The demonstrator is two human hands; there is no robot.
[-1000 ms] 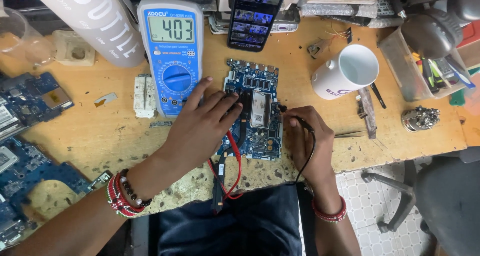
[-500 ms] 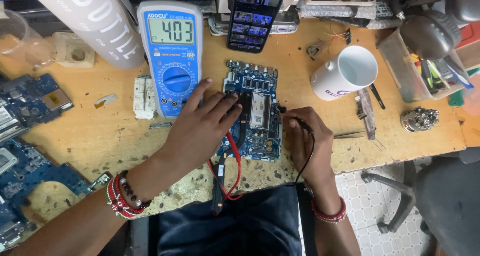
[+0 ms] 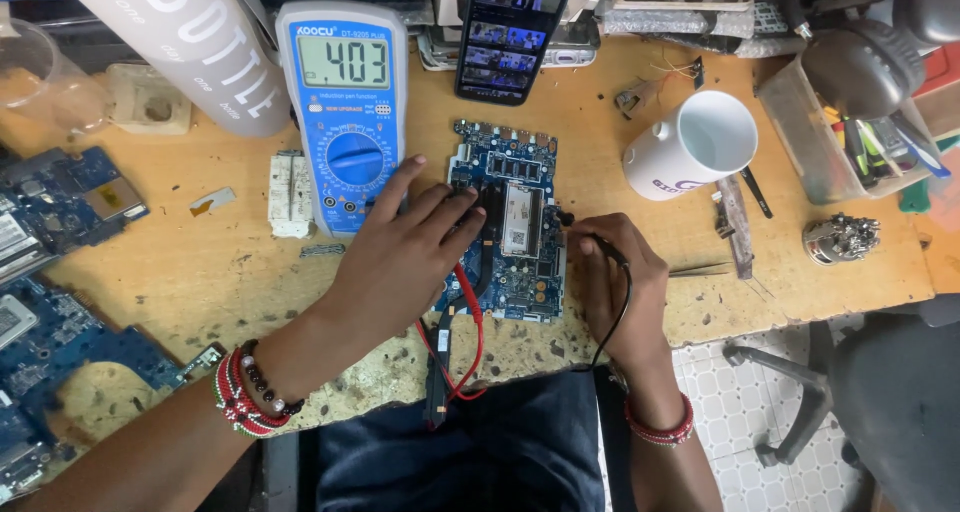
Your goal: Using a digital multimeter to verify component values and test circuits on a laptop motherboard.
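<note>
A blue circuit board lies on the worn wooden bench in front of me. My left hand rests on the board's left side, fingers closed on a red test probe whose red lead loops down toward my lap. My right hand pinches a black test probe, its tip touching the board's right edge, its black lead running down over my wrist. A blue digital multimeter with a lit reading stands just left of the board.
A white mug sits right of the board, a phone leans behind it, and a large white bottle stands at back left. More circuit boards lie at the left. A clear bin of tools and a stool are at right.
</note>
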